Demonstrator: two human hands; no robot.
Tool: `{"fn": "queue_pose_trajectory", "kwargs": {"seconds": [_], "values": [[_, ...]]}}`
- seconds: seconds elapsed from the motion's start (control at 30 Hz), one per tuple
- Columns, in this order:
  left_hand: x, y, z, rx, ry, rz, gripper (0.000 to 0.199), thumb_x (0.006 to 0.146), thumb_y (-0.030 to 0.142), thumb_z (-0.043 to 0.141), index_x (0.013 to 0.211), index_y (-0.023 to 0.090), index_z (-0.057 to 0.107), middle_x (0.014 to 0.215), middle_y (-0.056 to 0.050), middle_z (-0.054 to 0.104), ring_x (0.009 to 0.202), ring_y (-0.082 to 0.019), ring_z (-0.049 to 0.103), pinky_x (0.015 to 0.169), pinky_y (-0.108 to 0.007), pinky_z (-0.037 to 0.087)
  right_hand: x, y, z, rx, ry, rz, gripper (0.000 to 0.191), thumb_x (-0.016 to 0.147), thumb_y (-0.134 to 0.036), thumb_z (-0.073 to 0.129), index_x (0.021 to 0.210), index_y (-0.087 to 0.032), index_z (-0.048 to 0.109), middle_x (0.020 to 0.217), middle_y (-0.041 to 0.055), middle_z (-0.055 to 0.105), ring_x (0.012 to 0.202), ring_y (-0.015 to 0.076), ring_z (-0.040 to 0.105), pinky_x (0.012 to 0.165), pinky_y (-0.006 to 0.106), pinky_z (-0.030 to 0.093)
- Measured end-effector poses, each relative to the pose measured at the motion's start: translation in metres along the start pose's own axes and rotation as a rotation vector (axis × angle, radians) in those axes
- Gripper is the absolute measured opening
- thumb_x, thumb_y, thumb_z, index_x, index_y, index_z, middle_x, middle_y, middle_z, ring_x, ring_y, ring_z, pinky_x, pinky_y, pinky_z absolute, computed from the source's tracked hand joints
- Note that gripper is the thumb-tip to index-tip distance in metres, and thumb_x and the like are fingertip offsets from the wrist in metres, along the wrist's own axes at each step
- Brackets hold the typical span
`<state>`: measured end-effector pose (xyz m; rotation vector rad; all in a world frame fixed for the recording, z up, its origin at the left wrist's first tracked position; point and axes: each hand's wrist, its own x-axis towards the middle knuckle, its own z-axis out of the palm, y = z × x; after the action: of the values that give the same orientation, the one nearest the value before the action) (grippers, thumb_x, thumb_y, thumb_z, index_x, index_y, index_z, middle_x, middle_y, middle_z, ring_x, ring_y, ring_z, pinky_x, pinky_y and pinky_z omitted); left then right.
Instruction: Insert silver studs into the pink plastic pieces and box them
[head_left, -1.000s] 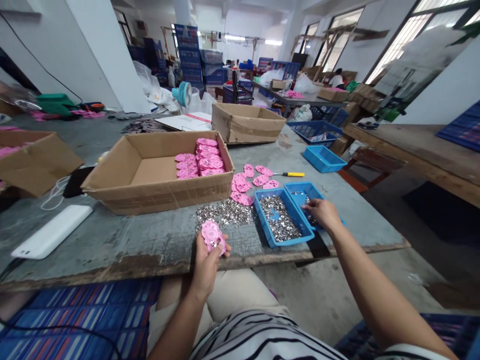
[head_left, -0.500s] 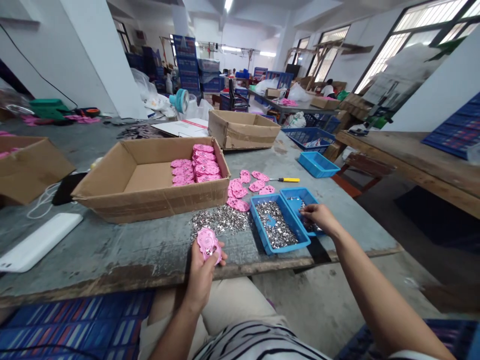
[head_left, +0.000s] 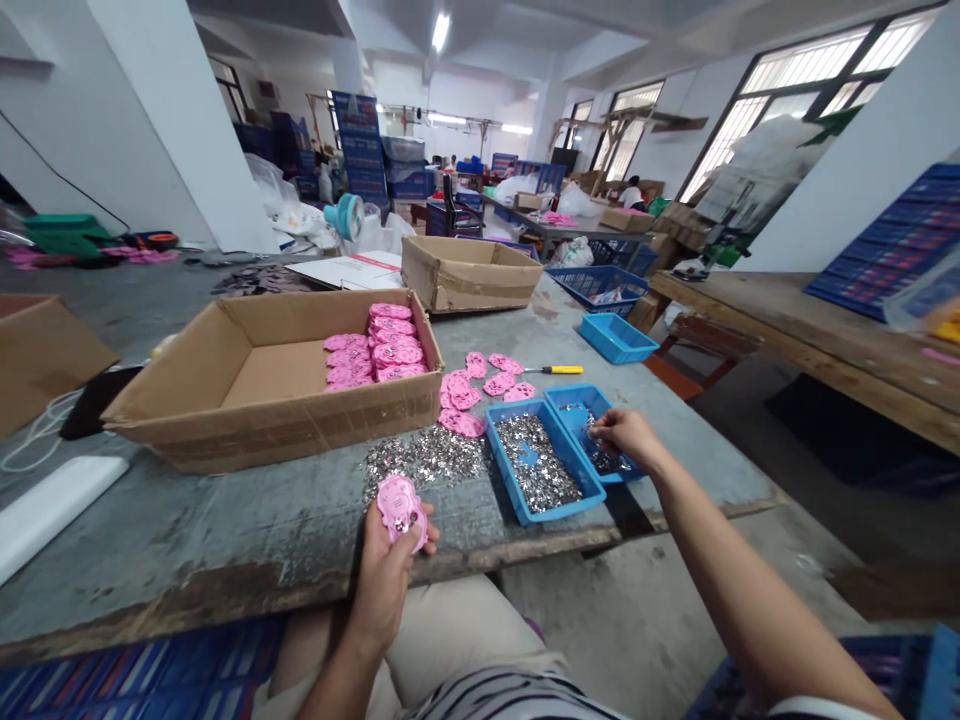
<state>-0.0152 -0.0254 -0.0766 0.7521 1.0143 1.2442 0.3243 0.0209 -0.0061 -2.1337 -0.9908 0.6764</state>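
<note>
My left hand (head_left: 384,560) grips a pink plastic piece (head_left: 397,500) with a scalloped outline, thumb on its face, just above the table's front edge. Small shiny bits show near the thumb. Over the right blue tray (head_left: 630,474), my right hand (head_left: 628,436) has its fingertips pinched together; whatever they hold is too small to make out. That tray has small metal parts in it. Beside it, the left blue tray (head_left: 546,514) carries a thick layer of small silver metal parts (head_left: 551,475). More loose metal parts (head_left: 427,455) are scattered on the table left of the trays.
An open cardboard box (head_left: 262,425) holds stacked pink pieces (head_left: 394,345). Several loose pink pieces (head_left: 459,390) lie by a yellow-handled tool (head_left: 562,370). Behind are another cardboard box (head_left: 480,285) and a blue tray (head_left: 619,340). A white device (head_left: 67,505) lies at left.
The view has shifted a little, so the table appears lower and further left. My right hand stays at the right tray with fingers pinched; my left hand keeps holding the pink piece.
</note>
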Motion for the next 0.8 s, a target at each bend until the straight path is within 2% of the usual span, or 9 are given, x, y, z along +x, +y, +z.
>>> {"fn": "queue_pose_trajectory", "kwargs": {"seconds": [0.13,0.2,0.23,0.27,0.4,0.5,0.63,0.8], "values": [[0.000,-0.001,-0.001,0.010,0.000,-0.005,0.041,0.066,0.032,0.071,0.100,0.019,0.051,0.088,-0.002,0.068,0.064,-0.012,0.059,0.058,-0.025,0.047,-0.003,-0.008,-0.004,-0.004,0.086,-0.070,0.022,0.057,-0.010,0.072,0.047,-0.017,0.054,0.040,-0.0018,0.049,0.043,0.0103,0.044,0.045,0.022,0.029],[0.000,0.000,0.002,0.026,-0.001,0.005,0.039,0.067,0.032,0.071,0.098,0.019,0.051,0.086,-0.002,0.067,0.062,-0.011,0.058,0.058,-0.025,0.047,-0.014,-0.017,0.001,0.033,0.130,-0.136,0.019,0.058,-0.018,0.073,0.051,-0.018,0.056,0.047,-0.0025,0.051,0.049,0.0099,0.043,0.048,0.022,0.030],[-0.001,0.001,0.005,0.031,-0.002,0.012,0.039,0.067,0.032,0.071,0.097,0.019,0.051,0.085,-0.001,0.067,0.062,-0.011,0.058,0.057,-0.024,0.047,-0.022,-0.023,0.006,0.075,0.110,-0.169,0.019,0.058,-0.024,0.073,0.053,-0.018,0.056,0.049,-0.0032,0.051,0.049,0.0094,0.042,0.048,0.022,0.030],[-0.001,0.002,0.009,0.034,-0.005,0.019,0.038,0.067,0.032,0.071,0.097,0.019,0.051,0.084,-0.001,0.067,0.061,-0.011,0.058,0.056,-0.024,0.047,-0.032,-0.029,0.014,0.125,0.065,-0.197,0.021,0.059,-0.030,0.074,0.055,-0.019,0.056,0.050,-0.0040,0.050,0.049,0.0088,0.040,0.048,0.022,0.030],[-0.007,0.008,0.033,0.038,-0.016,0.044,0.041,0.069,0.031,0.071,0.101,0.020,0.049,0.081,0.000,0.065,0.059,-0.011,0.058,0.052,-0.023,0.047,-0.083,-0.051,0.058,0.373,-0.425,-0.225,0.041,0.049,-0.051,0.079,0.057,-0.019,0.055,0.046,-0.0077,0.042,0.043,0.0063,0.031,0.045,0.022,0.025],[-0.011,0.010,0.044,0.061,0.013,0.078,0.041,0.068,0.030,0.070,0.101,0.019,0.048,0.079,0.001,0.065,0.056,-0.010,0.059,0.051,-0.022,0.047,-0.112,-0.060,0.090,0.400,-0.635,-0.261,0.046,0.046,-0.054,0.081,0.056,-0.017,0.056,0.052,-0.0054,0.048,0.050,0.0076,0.040,0.052,0.023,0.033],[-0.012,0.008,0.042,0.098,0.103,0.081,0.047,0.062,0.030,0.075,0.100,0.018,0.049,0.070,0.002,0.064,0.052,-0.011,0.059,0.048,-0.022,0.047,-0.124,-0.058,0.115,0.385,-0.684,-0.389,0.048,0.047,-0.057,0.082,0.052,-0.016,0.058,0.068,0.0004,0.057,0.069,0.0132,0.053,0.070,0.028,0.040],[-0.008,0.005,0.035,0.111,0.163,0.048,0.058,0.053,0.032,0.081,0.100,0.017,0.050,0.064,0.003,0.064,0.047,-0.014,0.060,0.043,-0.024,0.047,-0.124,-0.053,0.128,0.414,-0.714,-0.417,0.048,0.051,-0.060,0.079,0.050,-0.017,0.058,0.062,-0.0001,0.055,0.067,0.0139,0.052,0.070,0.030,0.041]]}}
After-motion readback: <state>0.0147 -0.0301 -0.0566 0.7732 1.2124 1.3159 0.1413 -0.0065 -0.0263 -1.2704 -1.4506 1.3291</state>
